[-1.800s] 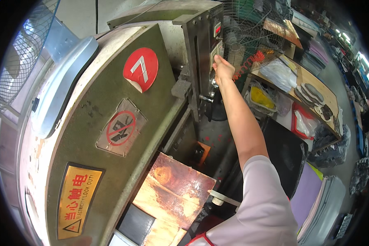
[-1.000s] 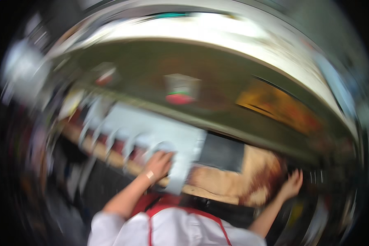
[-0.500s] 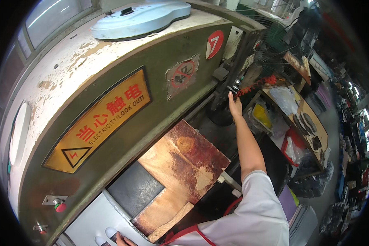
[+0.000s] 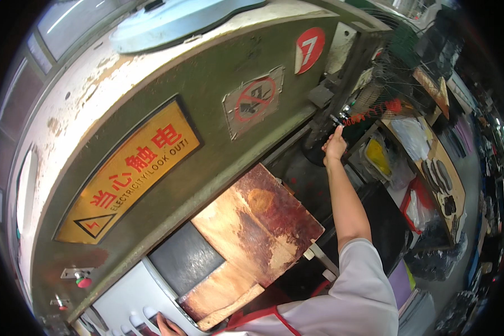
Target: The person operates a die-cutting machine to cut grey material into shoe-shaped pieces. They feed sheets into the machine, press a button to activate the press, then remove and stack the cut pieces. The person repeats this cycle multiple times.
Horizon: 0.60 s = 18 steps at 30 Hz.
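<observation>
My right arm reaches forward along the green machine (image 4: 218,185). At its end my right hand (image 4: 335,144) is closed, thumb up, touching a small metal fitting (image 4: 339,119) at the end of an orange coiled hose (image 4: 357,117); what its fingers hold is hidden. Only part of my left hand (image 4: 171,326) shows at the lower edge. Its fingers lie stretched on the light grey panel (image 4: 117,299), beside a row of rounded slots. Between the hands sits a worn, stained wooden board (image 4: 263,224) with a dark grey plate (image 4: 187,260) set against it.
The machine's side carries a yellow warning sign (image 4: 131,173) and a red push button (image 4: 84,281). A light blue cover (image 4: 179,25) lies on top. At the right stand a wire fan guard (image 4: 400,73), a red tray (image 4: 415,204) and a side table (image 4: 456,185) with several dark curved pieces.
My right hand has curled more closed at the metal fitting, its thumb less stretched. The view has shifted, so the scene sits a little differently. My left hand stays by the slots.
</observation>
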{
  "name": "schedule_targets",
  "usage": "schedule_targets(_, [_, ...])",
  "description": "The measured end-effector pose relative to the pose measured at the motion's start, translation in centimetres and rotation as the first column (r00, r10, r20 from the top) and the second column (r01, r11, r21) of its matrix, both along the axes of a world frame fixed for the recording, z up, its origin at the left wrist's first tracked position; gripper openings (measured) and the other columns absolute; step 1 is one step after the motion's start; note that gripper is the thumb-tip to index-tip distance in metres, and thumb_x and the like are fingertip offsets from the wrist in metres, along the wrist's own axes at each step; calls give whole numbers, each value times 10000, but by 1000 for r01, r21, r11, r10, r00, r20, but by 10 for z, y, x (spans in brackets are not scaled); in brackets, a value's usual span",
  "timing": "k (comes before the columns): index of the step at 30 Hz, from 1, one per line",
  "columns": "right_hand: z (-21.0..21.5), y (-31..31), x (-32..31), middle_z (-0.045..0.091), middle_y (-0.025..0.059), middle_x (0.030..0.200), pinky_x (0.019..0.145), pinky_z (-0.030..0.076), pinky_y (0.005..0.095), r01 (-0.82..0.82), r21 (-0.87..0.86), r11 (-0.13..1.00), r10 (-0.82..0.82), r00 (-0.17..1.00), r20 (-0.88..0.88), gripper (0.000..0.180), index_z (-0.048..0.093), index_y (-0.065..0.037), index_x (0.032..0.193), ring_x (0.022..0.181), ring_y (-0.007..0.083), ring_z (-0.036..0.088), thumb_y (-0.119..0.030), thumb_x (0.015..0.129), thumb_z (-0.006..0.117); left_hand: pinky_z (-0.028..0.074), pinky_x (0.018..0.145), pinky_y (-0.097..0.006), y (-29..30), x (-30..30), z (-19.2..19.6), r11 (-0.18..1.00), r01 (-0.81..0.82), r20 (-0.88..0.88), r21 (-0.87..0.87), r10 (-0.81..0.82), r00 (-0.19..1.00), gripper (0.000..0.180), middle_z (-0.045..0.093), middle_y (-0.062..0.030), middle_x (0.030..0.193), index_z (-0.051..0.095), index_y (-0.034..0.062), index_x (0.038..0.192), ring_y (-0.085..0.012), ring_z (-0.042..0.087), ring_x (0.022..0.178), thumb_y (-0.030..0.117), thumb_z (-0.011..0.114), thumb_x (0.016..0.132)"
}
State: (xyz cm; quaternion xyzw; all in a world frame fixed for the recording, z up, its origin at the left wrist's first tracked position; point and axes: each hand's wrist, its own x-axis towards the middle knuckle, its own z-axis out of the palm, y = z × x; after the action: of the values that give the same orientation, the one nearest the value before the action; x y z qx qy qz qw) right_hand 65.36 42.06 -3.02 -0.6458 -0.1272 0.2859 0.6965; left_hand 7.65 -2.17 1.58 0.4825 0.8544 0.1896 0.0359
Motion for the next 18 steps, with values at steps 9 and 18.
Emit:
schedule_targets(9, [24, -73, -10, 667, 181, 976, 828, 497, 377, 31, -22, 999, 2, 518, 855, 232, 668, 11, 997, 893, 289, 629, -175, 916, 555, 500, 795, -418, -6, 5, -7, 980, 126, -172, 153, -99, 980, 425, 642, -176, 1007, 578, -3, 1142, -345, 618, 908, -32, 546, 719])
schedule_targets(18, [54, -240, -343, 631, 87, 815, 686, 498, 243, -818, 161, 552, 577, 515, 635, 163, 589, 18, 1039, 727, 136, 594, -105, 937, 554, 502, 724, -352, -19, -15, 39, 624, 509, -276, 593, -437, 856, 273, 601, -84, 913, 651, 51, 962, -257, 599, 822, 7, 614, 695])
